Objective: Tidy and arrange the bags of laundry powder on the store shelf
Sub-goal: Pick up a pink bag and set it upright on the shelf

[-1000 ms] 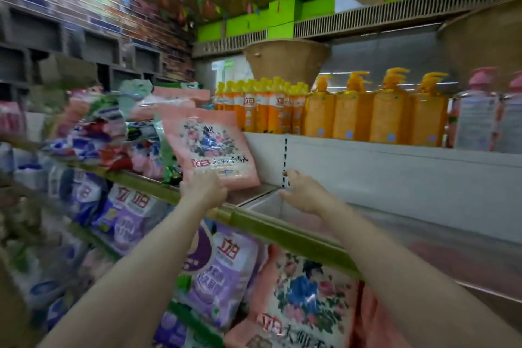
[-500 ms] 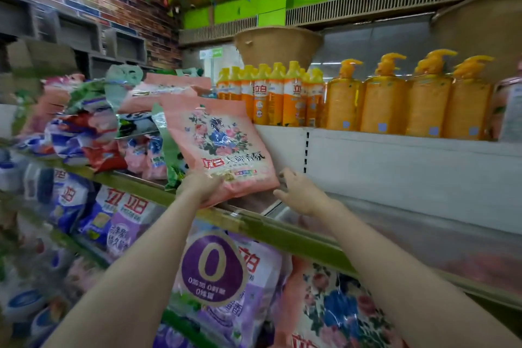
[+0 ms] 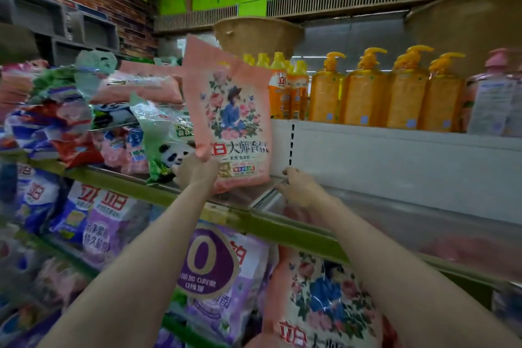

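My left hand (image 3: 197,172) grips the lower left corner of a pink bag of laundry powder (image 3: 230,116) printed with flowers, holding it nearly upright above the metal shelf (image 3: 245,198). My right hand (image 3: 296,186) hovers just right of the bag's bottom, fingers loosely spread near the shelf's white back panel, holding nothing. A green panda bag (image 3: 163,144) leans just left of the pink bag. Behind it lies a messy pile of bags (image 3: 56,116) in pink, green, blue and red.
Orange pump bottles (image 3: 389,93) and pink bottles (image 3: 494,96) stand on the upper ledge at right. Purple bags (image 3: 214,271) and a pink flowered bag (image 3: 324,299) hang below the green shelf edge (image 3: 282,226). The shelf section at right has a clear front panel (image 3: 423,223).
My left hand has lifted and tilted the pink bag from slanting back to nearly upright. My right hand has stayed beside the bag's bottom edge.
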Demonstrator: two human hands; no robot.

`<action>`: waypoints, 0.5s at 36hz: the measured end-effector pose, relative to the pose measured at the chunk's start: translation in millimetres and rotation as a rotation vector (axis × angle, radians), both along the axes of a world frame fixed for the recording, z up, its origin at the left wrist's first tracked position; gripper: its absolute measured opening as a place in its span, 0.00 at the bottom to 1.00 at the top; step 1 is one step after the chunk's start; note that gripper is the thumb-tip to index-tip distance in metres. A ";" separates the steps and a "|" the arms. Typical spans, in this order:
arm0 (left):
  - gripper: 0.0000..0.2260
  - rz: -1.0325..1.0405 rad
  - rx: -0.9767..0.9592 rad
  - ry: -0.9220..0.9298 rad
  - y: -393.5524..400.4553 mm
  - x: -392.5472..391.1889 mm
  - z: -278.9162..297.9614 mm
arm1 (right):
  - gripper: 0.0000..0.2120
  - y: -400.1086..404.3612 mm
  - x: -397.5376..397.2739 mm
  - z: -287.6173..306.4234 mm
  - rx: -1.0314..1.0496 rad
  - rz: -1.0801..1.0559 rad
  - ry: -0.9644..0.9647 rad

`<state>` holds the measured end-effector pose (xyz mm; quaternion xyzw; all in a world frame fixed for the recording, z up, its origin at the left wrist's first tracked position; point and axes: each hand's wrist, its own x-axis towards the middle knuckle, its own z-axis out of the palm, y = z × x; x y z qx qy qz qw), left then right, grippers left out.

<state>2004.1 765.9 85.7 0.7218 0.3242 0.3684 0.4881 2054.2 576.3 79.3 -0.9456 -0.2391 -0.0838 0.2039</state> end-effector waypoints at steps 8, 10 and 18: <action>0.04 -0.251 -0.214 -0.279 -32.2 -17.0 15.9 | 0.40 -47.4 -7.7 16.4 0.304 -0.249 0.096; 0.04 -0.357 -0.283 -0.327 -50.8 -20.0 18.9 | 0.36 -65.1 -14.0 19.7 0.514 -0.188 0.239; 0.09 -0.609 -0.347 -0.315 -138.0 -20.0 35.3 | 0.33 -153.8 -23.6 19.3 0.918 -0.116 0.344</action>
